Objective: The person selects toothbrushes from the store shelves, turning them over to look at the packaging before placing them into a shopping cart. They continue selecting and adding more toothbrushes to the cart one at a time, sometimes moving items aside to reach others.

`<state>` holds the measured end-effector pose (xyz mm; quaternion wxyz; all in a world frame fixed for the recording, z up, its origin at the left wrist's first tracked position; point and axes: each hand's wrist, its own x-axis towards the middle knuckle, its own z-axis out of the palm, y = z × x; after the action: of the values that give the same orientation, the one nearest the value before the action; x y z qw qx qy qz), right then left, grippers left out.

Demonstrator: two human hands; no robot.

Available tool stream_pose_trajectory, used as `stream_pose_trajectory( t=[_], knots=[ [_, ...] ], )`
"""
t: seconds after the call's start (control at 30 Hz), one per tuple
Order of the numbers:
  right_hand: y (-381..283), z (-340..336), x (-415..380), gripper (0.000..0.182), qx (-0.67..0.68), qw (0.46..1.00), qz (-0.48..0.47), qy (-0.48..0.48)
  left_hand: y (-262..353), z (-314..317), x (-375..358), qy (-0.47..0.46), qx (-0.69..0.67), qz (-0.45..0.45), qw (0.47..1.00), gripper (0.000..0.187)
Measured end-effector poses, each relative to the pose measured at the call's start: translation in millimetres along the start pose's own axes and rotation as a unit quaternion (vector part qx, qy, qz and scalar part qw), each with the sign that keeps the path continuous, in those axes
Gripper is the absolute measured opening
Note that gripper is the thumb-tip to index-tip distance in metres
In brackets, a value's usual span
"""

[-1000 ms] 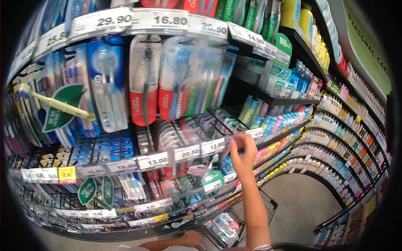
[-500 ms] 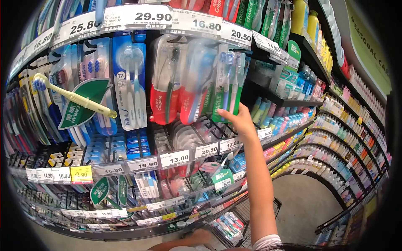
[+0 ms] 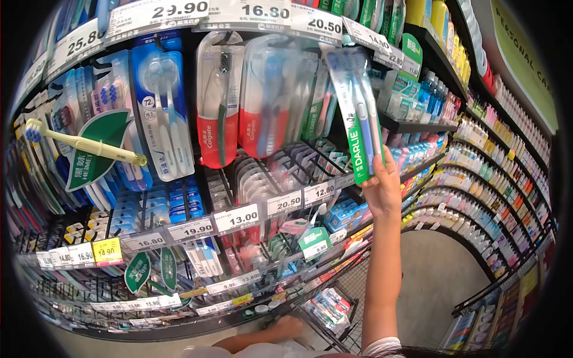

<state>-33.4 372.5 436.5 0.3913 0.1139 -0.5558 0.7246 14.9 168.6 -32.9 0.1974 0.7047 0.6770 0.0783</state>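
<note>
Green-and-clear toothbrush pack (image 3: 358, 113) now hangs free of the shelf hooks, lifted out in front of the display by the right hand (image 3: 382, 188), whose grip is closed around its lower end; half a second ago that hand was only reaching the pack on its hook. Left hand (image 3: 286, 327) rests low at the cart (image 3: 334, 310); whether its grip is closed cannot be told
</note>
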Motion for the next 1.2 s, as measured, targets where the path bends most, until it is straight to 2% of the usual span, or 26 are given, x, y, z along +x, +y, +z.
stream_pose_trajectory(
  t=[0.1, 0.23, 0.33, 0.4, 0.43, 0.47, 0.57, 0.6, 0.63, 0.7, 0.8, 0.87, 0.93, 1.0, 1.03, 1.1, 1.17, 1.2],
  knots=[
    [3, -13, -5, 0.041, 0.009, 1.000, 0.017, -0.007, 1, -9, -1, -0.019, -0.057, -0.030, 0.998, 0.031],
    [11, -35, -41, 0.041, -0.030, 0.998, 0.052, 0.011, 2, -20, -4, -0.035, -0.081, -0.029, 0.996, 0.032],
    [27, -81, -99, 0.041, -0.032, 0.996, 0.074, 0.041, 9, -32, -8, -0.012, -0.082, -0.023, 0.996, 0.031],
    [39, -130, -153, 0.042, -0.013, 0.992, 0.096, 0.080, 5, -16, -3, -0.032, -0.054, -0.042, 0.997, 0.029],
    [48, -164, -185, 0.036, 0.031, 0.990, 0.102, 0.096, 4, -8, -1, -0.036, -0.046, -0.061, 0.996, 0.027],
    [51, -177, -210, 0.033, 0.039, 0.981, 0.094, 0.163, 10, -30, -4, -0.093, -0.020, -0.030, 0.995, 0.027],
    [56, -217, -298, 0.028, 0.012, 0.931, 0.115, 0.345, 17, -38, 1, -0.095, -0.027, -0.099, 0.990, 0.024],
    [57, -233, -332, 0.027, -0.005, 0.907, 0.133, 0.400, 16, -34, 3, -0.102, -0.016, -0.091, 0.990, 0.024],
    [65, -256, -374, 0.026, -0.020, 0.886, 0.170, 0.431, 16, -37, 3, -0.102, -0.006, -0.062, 0.993, 0.025],
    [83, -306, -455, 0.026, -0.047, 0.842, 0.238, 0.482, 13, -31, 4, -0.094, -0.010, -0.073, 0.993, 0.026],
    [104, -334, -523, 0.026, -0.106, 0.730, 0.353, 0.576, 13, -29, 8, -0.111, -0.019, -0.075, 0.991, 0.023],
    [128, -351, -551, 0.031, -0.118, 0.674, 0.400, 0.610, 11, -26, 15, -0.140, -0.018, -0.079, 0.987, 0.021],
    [160, -376, -573, 0.037, -0.128, 0.644, 0.455, 0.602, 13, -34, 24, -0.180, -0.018, -0.086, 0.980, 0.020],
    [214, -410, -600, 0.032, -0.116, 0.662, 0.436, 0.599, 12, -33, 25, -0.170, -0.029, -0.085, 0.981, 0.018],
    [227, -425, -596, 0.030, -0.182, 0.652, 0.502, 0.538, 12, -33, 26, -0.162, -0.034, -0.083, 0.983, 0.018],
    [319, -484, -639, 0.034, -0.286, 0.631, 0.488, 0.531, 14, -30, 30, -0.175, -0.046, -0.121, 0.976, 0.015],
    [327, -493, -603, 0.035, -0.271, 0.632, 0.511, 0.516, 9, -19, 23, -0.197, -0.005, -0.127, 0.972, 0.014],
    [340, -503, -596, 0.035, -0.251, 0.633, 0.519, 0.516, 7, -18, 25, -0.168, -0.028, -0.115, 0.979, 0.011]
  ],
)
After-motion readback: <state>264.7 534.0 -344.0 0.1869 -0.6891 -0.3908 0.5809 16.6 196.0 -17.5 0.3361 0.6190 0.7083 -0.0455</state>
